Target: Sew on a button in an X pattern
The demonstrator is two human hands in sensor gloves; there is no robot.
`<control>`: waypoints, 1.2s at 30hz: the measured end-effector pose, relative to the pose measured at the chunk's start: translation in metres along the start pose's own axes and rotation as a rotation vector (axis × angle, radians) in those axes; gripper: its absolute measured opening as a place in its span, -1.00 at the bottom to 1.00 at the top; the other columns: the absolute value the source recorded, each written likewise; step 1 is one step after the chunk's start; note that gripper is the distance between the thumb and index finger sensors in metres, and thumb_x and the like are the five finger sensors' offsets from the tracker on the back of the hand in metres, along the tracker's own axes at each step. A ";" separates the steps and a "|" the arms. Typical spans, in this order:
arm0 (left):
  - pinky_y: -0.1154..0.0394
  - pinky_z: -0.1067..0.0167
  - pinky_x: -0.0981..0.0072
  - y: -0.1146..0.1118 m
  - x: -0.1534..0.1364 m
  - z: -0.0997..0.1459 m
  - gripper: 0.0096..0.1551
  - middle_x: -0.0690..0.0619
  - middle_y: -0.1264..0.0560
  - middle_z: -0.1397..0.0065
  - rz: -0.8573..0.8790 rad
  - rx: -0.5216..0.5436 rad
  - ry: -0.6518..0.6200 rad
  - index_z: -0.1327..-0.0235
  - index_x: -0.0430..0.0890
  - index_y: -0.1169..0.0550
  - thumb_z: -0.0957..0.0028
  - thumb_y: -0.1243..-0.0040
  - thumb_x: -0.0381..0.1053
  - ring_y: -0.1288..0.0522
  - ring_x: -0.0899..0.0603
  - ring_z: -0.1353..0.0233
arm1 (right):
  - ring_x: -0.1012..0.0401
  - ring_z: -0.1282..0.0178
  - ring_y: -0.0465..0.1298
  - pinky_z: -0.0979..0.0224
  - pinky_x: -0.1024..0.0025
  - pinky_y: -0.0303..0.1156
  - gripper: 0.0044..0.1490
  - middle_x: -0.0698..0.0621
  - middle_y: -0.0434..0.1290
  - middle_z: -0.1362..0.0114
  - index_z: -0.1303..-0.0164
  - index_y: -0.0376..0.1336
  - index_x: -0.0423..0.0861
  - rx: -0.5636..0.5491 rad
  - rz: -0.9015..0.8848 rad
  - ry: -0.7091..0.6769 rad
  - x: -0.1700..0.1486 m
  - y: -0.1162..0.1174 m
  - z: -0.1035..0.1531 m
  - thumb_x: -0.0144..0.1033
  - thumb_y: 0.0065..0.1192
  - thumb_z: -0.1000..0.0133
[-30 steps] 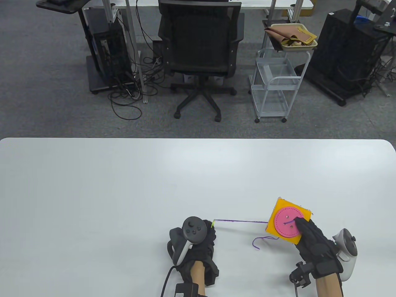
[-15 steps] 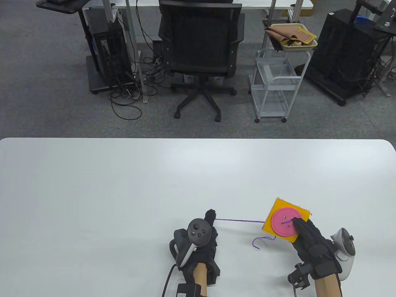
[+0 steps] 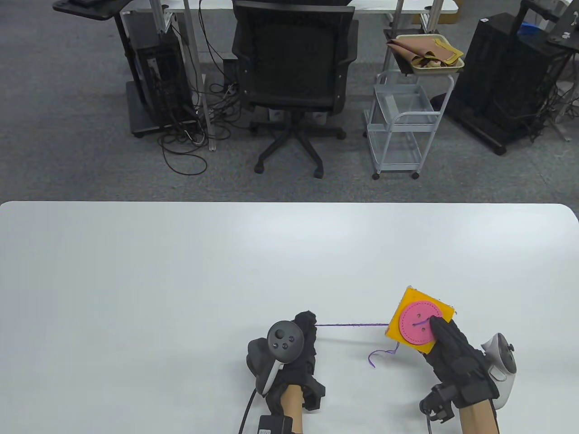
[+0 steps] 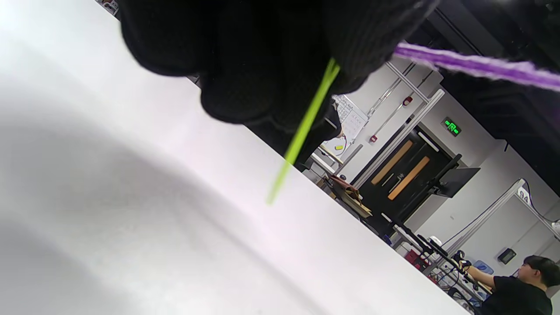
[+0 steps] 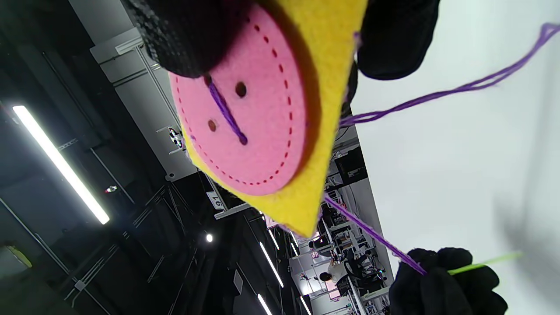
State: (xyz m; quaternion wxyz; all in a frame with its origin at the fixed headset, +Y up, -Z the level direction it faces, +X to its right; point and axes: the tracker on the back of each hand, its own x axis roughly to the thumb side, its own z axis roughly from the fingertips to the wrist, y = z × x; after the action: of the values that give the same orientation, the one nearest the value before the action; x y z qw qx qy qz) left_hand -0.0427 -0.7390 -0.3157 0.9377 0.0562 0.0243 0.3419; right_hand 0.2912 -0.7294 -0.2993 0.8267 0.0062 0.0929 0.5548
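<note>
the right hand (image 3: pixel 452 357) holds a yellow felt square (image 3: pixel 418 321) with a pink button (image 3: pixel 418 323) on it, lifted above the worktop (image 3: pixel 181 271) near its front edge, toward the right corner. the thumb lies on the button's face and other fingers are behind the felt, as the right wrist view shows. the button (image 5: pixel 245 118) has four holes, and one purple stitch runs diagonally between two of them; the other two holes are bare.

a purple thread (image 3: pixel 353 325) comes out from the felt's left edge and stretches taut and level to the left hand (image 3: pixel 294 352), which sits near the front edge around the middle. that hand is closed, pinching a thin yellow-green needle (image 4: pixel 306 127) between its fingertips, with the needle's point sticking out past the fingers. the thread (image 4: pixel 472 65) meets the hand at the same pinch.

a loose tail of purple thread (image 3: pixel 380 355) hangs from the felt's lower left and curls onto the worktop between the two hands.
</note>
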 end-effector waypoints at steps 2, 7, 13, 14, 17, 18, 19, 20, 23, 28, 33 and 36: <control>-0.49 -0.19 -0.12 0.002 0.001 0.001 -0.62 0.04 -0.62 -0.22 0.000 0.029 -0.005 -0.13 0.06 -0.61 -0.05 -0.25 -0.01 -0.61 -0.13 -0.16 | 0.16 -0.21 0.51 -0.58 0.00 0.30 -0.52 -0.05 0.48 -0.31 -0.35 0.22 0.07 -0.004 -0.008 0.007 -0.001 0.000 0.000 -0.05 0.01 -0.25; -0.42 -0.24 -0.14 0.004 0.005 0.003 -0.63 0.04 -0.50 -0.26 0.054 0.054 -0.006 -0.12 0.08 -0.61 -0.06 -0.25 0.03 -0.51 -0.12 -0.21 | 0.20 -0.09 0.52 -0.52 0.03 0.35 -0.47 -0.04 0.51 -0.20 -0.36 0.18 -0.04 0.008 -0.027 0.020 -0.002 0.002 -0.001 -0.06 -0.09 -0.26; -0.47 -0.21 -0.09 0.002 0.016 0.005 -0.63 0.12 -0.54 -0.16 0.189 0.040 -0.035 -0.15 0.11 -0.57 -0.09 -0.19 0.05 -0.55 -0.05 -0.14 | 0.24 0.05 0.48 -0.48 0.06 0.35 -0.44 0.01 0.48 -0.04 -0.35 0.14 -0.10 0.079 -0.080 0.055 -0.008 0.009 -0.003 -0.04 -0.20 -0.27; -0.49 -0.21 -0.07 0.002 0.019 0.006 -0.63 0.13 -0.56 -0.16 0.220 0.033 -0.042 -0.16 0.11 -0.57 -0.09 -0.19 0.05 -0.57 -0.04 -0.15 | 0.25 0.07 0.48 -0.48 0.07 0.35 -0.44 0.02 0.48 -0.01 -0.35 0.14 -0.10 0.093 -0.099 0.062 -0.009 0.010 -0.004 -0.04 -0.21 -0.27; -0.52 -0.21 -0.04 0.002 0.025 0.008 -0.63 0.15 -0.59 -0.19 0.290 0.028 -0.062 -0.17 0.13 -0.55 -0.10 -0.19 0.05 -0.61 -0.02 -0.17 | 0.27 0.13 0.48 -0.44 0.09 0.38 -0.44 0.06 0.48 0.05 -0.33 0.15 -0.11 0.149 -0.159 0.085 -0.013 0.015 -0.005 -0.02 -0.23 -0.27; -0.54 -0.20 -0.02 0.001 0.028 0.009 -0.63 0.17 -0.60 -0.20 0.320 0.024 -0.072 -0.17 0.13 -0.55 -0.10 -0.19 0.05 -0.62 -0.01 -0.17 | 0.27 0.15 0.48 -0.43 0.10 0.39 -0.44 0.08 0.48 0.07 -0.33 0.15 -0.11 0.174 -0.184 0.095 -0.014 0.017 -0.006 -0.02 -0.24 -0.27; -0.55 -0.20 0.01 0.001 0.030 0.009 -0.63 0.18 -0.60 -0.21 0.334 0.024 -0.076 -0.18 0.14 -0.54 -0.11 -0.19 0.06 -0.62 0.01 -0.17 | 0.28 0.15 0.48 -0.42 0.10 0.40 -0.44 0.08 0.48 0.08 -0.33 0.15 -0.11 0.186 -0.196 0.101 -0.015 0.018 -0.006 -0.02 -0.24 -0.28; -0.57 -0.19 0.03 -0.001 0.032 0.010 -0.63 0.19 -0.61 -0.21 0.350 0.023 -0.079 -0.18 0.15 -0.54 -0.11 -0.19 0.06 -0.63 0.02 -0.17 | 0.28 0.16 0.48 -0.43 0.11 0.39 -0.44 0.08 0.47 0.09 -0.32 0.15 -0.11 0.200 -0.213 0.108 -0.016 0.020 -0.006 -0.02 -0.25 -0.28; -0.61 -0.12 0.11 -0.006 0.039 0.012 -0.62 0.21 -0.63 -0.20 0.378 0.012 -0.080 -0.18 0.15 -0.55 -0.11 -0.19 0.06 -0.66 0.05 -0.14 | 0.29 0.17 0.47 -0.41 0.11 0.40 -0.44 0.10 0.47 0.11 -0.32 0.15 -0.11 0.232 -0.265 0.131 -0.021 0.023 -0.008 -0.01 -0.26 -0.28; -0.63 -0.11 0.17 -0.013 0.048 0.013 -0.62 0.25 -0.64 -0.22 0.518 -0.064 -0.090 -0.19 0.17 -0.54 -0.11 -0.20 0.07 -0.67 0.08 -0.13 | 0.29 0.17 0.47 -0.43 0.12 0.39 -0.43 0.10 0.46 0.11 -0.32 0.14 -0.11 0.299 -0.387 0.162 -0.026 0.028 -0.008 -0.01 -0.28 -0.28; -0.64 -0.13 0.21 -0.019 0.055 0.015 -0.63 0.28 -0.65 -0.22 0.617 -0.143 -0.110 -0.19 0.20 -0.55 -0.12 -0.21 0.10 -0.68 0.12 -0.14 | 0.29 0.16 0.46 -0.43 0.12 0.39 -0.43 0.11 0.46 0.10 -0.32 0.14 -0.12 0.343 -0.432 0.176 -0.028 0.033 -0.008 -0.01 -0.28 -0.29; -0.65 -0.12 0.23 -0.020 0.060 0.017 -0.63 0.30 -0.67 -0.20 0.648 -0.158 -0.122 -0.19 0.20 -0.57 -0.12 -0.23 0.11 -0.69 0.13 -0.12 | 0.29 0.16 0.46 -0.44 0.13 0.39 -0.44 0.11 0.46 0.10 -0.32 0.14 -0.11 0.356 -0.438 0.185 -0.029 0.036 -0.008 -0.01 -0.28 -0.29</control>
State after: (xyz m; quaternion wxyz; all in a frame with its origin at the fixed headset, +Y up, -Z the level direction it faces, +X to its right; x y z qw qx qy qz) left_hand 0.0173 -0.7173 -0.3016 0.7814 0.0083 -0.0775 0.6192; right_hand 0.2467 -0.7433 -0.2986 0.9008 0.0803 0.2625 0.3365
